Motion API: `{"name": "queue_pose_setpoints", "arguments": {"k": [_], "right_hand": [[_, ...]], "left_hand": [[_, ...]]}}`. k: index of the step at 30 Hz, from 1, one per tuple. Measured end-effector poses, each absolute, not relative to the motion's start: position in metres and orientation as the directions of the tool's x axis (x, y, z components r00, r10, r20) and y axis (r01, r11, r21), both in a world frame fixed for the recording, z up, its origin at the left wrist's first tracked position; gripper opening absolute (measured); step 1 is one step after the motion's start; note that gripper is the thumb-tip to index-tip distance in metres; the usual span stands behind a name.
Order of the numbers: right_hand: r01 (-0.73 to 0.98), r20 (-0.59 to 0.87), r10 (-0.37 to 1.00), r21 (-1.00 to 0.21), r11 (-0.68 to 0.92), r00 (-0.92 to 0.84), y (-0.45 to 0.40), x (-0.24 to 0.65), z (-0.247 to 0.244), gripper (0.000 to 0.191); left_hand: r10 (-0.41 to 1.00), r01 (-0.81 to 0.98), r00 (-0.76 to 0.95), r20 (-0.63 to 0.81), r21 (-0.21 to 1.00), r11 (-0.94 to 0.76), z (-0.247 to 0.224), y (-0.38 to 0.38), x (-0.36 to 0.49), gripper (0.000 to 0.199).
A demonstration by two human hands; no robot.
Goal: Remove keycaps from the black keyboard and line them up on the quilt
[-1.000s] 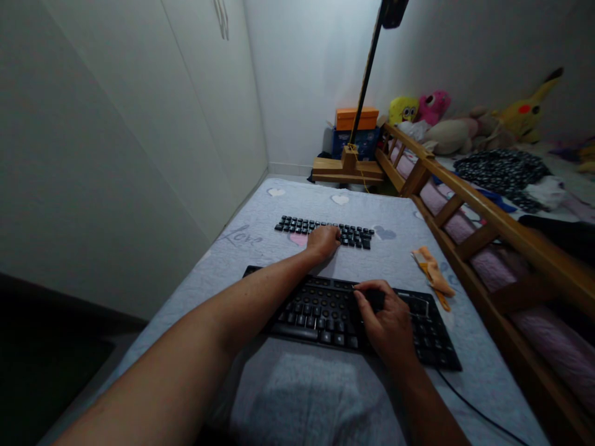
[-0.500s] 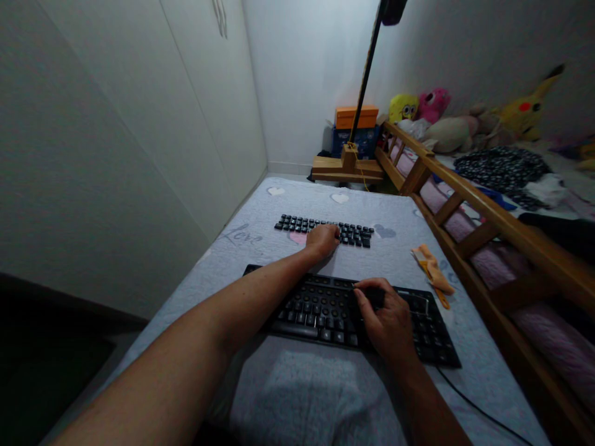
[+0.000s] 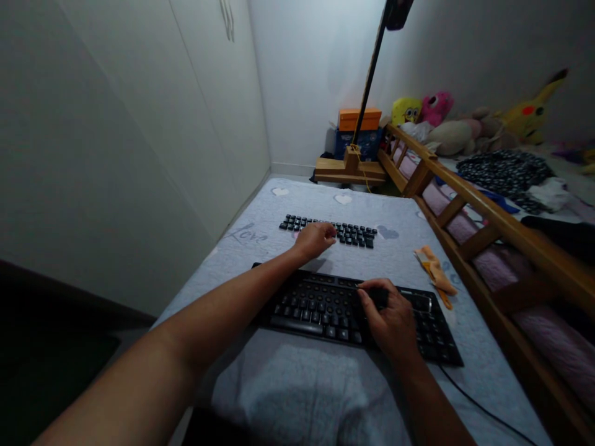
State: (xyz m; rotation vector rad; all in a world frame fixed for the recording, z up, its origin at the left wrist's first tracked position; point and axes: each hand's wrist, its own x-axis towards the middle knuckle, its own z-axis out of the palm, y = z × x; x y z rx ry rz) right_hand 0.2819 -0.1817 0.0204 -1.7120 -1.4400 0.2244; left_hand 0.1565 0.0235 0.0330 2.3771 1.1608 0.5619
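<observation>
Left hand point(image 3: 316, 240) curled; I can't tell its grip.
Brushing could scatter the far keys point(image 3: 356, 234); right hand point(image 3: 391, 314) pinches wire point(image 3: 431, 304) over keyboard point(image 3: 297, 324).

Dim, Cool Light and Soft Detail

We see the wall point(image 3: 309, 68) brightest near top centre, soft shadows on the near sheet point(image 3: 288, 365), murk lower left. Wide-angle stretch marks the edges; we cannot read the keys point(image 3: 356, 234).
</observation>
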Motion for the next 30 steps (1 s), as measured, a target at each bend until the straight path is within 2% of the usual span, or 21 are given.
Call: {"name": "queue_pose_setpoints", "arguments": {"k": [6,10,16,22,30], "right_hand": [[0.64,0.317,0.89,-0.768,0.038,0.328,-0.183,0.281,0.022,0.013],[0.601,0.265,0.926,-0.798,0.053,0.27,-0.184,0.277,0.024,0.011],[0.567,0.172,0.973,-0.822,0.056,0.152,-0.182,0.268,0.023,0.009],[0.618,0.276,0.961,-0.761,0.199,0.029,-0.179,0.265,0.021,0.007],[0.652,0.26,0.965,-0.725,0.221,-0.038,-0.182,0.267,0.02,0.004]], "left_hand": [[0.756,0.548,0.64,0.136,0.609,-0.574,0.045,0.001,0.093,0.016],[0.804,0.577,0.572,0.164,0.616,-0.536,0.044,-0.006,0.046,0.02],[0.895,0.567,0.437,0.094,0.743,-0.355,0.027,-0.005,0.011,0.028],[0.882,0.367,0.471,0.009,0.907,-0.205,0.001,-0.001,0.005,0.034],[0.891,0.324,0.453,0.023,0.927,-0.189,-0.006,0.001,0.004,0.032]]}}
